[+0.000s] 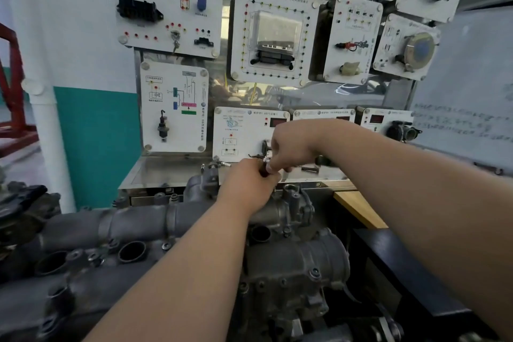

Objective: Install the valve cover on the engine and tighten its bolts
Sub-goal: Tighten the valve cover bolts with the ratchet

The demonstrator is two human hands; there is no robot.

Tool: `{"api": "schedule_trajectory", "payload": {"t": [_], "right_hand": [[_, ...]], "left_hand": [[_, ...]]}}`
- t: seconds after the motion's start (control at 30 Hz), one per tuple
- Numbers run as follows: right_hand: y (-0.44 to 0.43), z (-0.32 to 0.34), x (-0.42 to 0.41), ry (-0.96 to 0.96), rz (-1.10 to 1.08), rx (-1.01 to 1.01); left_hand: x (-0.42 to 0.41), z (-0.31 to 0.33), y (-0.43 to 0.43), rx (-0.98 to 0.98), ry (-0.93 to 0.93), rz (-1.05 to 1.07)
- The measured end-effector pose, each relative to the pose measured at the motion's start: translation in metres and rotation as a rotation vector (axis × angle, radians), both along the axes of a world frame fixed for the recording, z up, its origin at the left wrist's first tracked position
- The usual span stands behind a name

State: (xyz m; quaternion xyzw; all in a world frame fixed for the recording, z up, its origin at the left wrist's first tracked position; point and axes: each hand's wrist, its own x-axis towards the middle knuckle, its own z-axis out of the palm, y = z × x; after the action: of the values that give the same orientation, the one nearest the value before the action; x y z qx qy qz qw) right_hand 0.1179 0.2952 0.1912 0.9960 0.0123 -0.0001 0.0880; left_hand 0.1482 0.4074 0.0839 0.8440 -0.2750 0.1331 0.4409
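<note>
Honestly, left hand [249, 184] grips a small dark-red piece [263, 171], right hand [291, 147] pinches its tip, over the engine [291, 272]; valve cover [111, 272] looks seated below. One fumble drops it into those open wells [131, 251].

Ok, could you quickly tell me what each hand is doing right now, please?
Left hand: grips a small dark handle; I can't tell what kind of tool it is.
Right hand: pinches the end of the same handle.
</note>
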Motion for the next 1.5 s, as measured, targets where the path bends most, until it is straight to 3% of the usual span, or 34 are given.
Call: {"api": "schedule_trajectory", "payload": {"t": [0.2, 0.37, 0.67, 0.87, 1.13, 1.27, 1.33, 1.4, 1.5], "right_hand": [[0.01, -0.005, 0.003, 0.036, -0.121, 0.028], [0.001, 0.008, -0.001, 0.024, 0.008, -0.125], [0.007, -0.005, 0.001, -0.001, -0.106, 0.022], [0.011, 0.006, 0.0, 0.023, 0.011, -0.2], [0.011, -0.009, 0.004, 0.017, -0.133, -0.038], [0.007, -0.001, 0.001, -0.012, 0.004, -0.109], [0.002, 0.002, -0.001, -0.001, 0.047, -0.054], [0.0, 0.002, -0.002, 0.002, 0.051, -0.017], [0.005, -0.004, 0.0, 0.016, -0.043, -0.115]], "left_hand": [[0.001, 0.001, -0.001, -0.006, -0.004, 0.06], [0.002, 0.0, -0.001, -0.004, 0.024, -0.053], [0.002, 0.004, -0.003, -0.026, -0.005, 0.044], [0.001, 0.001, 0.001, -0.016, -0.01, -0.018], [0.002, 0.002, -0.004, 0.021, -0.007, 0.057], [0.002, 0.003, 0.0, 0.021, 0.021, -0.005], [0.002, 0.003, 0.001, 0.027, 0.028, -0.015], [0.002, 0.002, 0.0, 0.051, 0.02, -0.006], [0.001, 0.001, -0.004, 0.085, -0.005, 0.019]]}}
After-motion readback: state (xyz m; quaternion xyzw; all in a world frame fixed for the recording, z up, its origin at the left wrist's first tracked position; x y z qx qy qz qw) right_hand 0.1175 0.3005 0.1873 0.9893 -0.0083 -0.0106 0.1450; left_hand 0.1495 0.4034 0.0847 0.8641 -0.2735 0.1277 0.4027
